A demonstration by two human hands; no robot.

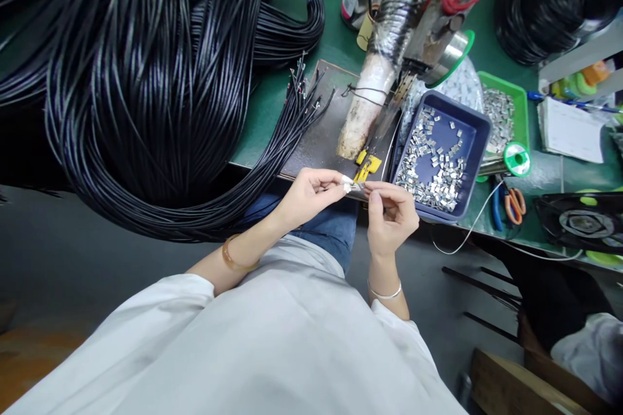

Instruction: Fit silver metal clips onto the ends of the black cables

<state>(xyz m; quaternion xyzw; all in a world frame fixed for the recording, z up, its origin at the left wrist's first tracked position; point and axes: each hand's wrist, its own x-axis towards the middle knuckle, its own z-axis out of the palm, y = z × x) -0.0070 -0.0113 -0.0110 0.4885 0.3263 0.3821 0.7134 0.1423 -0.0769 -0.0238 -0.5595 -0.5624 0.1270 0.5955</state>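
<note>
My left hand (314, 191) is closed in a pinch, with white wrapping at its fingertips. A cable end with thin coloured wires (354, 187) shows at these fingertips, and its black cable is mostly hidden by the hand. Facing it, my right hand (392, 211) pinches a small silvery metal connector (361, 186), partly covered by the fingers. The two pinches almost meet over the table's front edge. Just beyond them is a yellow fixture (366, 167). Close to my right hand stands a dark blue tray (479, 126) holding many small metal connectors (440, 185).
Large bundles of black cable (146, 91) fill the left side, their stripped ends on a dark board (311, 146). A ribbed duct (406, 6) slants down toward my hands. Rightward are a green bin (520, 104), a solder spool (516, 159), pliers (514, 205) and a fan (584, 222).
</note>
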